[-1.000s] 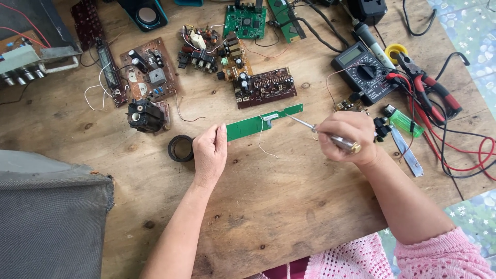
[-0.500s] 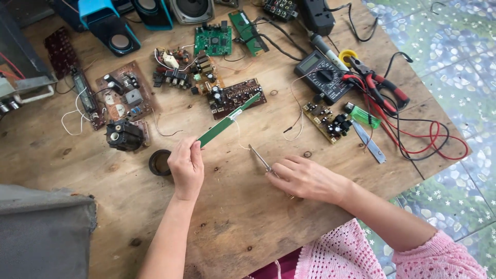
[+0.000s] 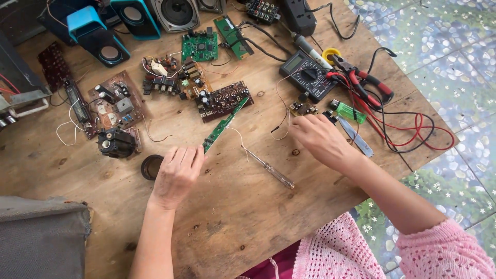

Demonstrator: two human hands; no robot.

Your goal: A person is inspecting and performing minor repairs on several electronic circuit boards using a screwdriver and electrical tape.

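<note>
My left hand [image 3: 177, 173] pinches the near end of a long narrow green circuit board [image 3: 223, 124] that angles up toward a brown board [image 3: 225, 101]. A clear-handled screwdriver [image 3: 268, 168] lies loose on the wooden table [image 3: 232, 217] between my hands. My right hand [image 3: 319, 138] holds nothing, its fingers apart, reaching toward a small component board [image 3: 303, 108] and a thin black wire [image 3: 280, 124] just below the multimeter [image 3: 308, 75].
Red-handled pliers [image 3: 361, 82] and red and black test leads [image 3: 413, 129] lie at the right. Several circuit boards, a transformer [image 3: 116, 143], a round black lid [image 3: 151, 166] and blue speakers [image 3: 111, 31] fill the far side. A grey case [image 3: 44, 240] sits at the near left.
My right hand put the screwdriver down on the table and moved right toward the small board. My left hand swung the green board's far end up toward the brown board. The view shifted.
</note>
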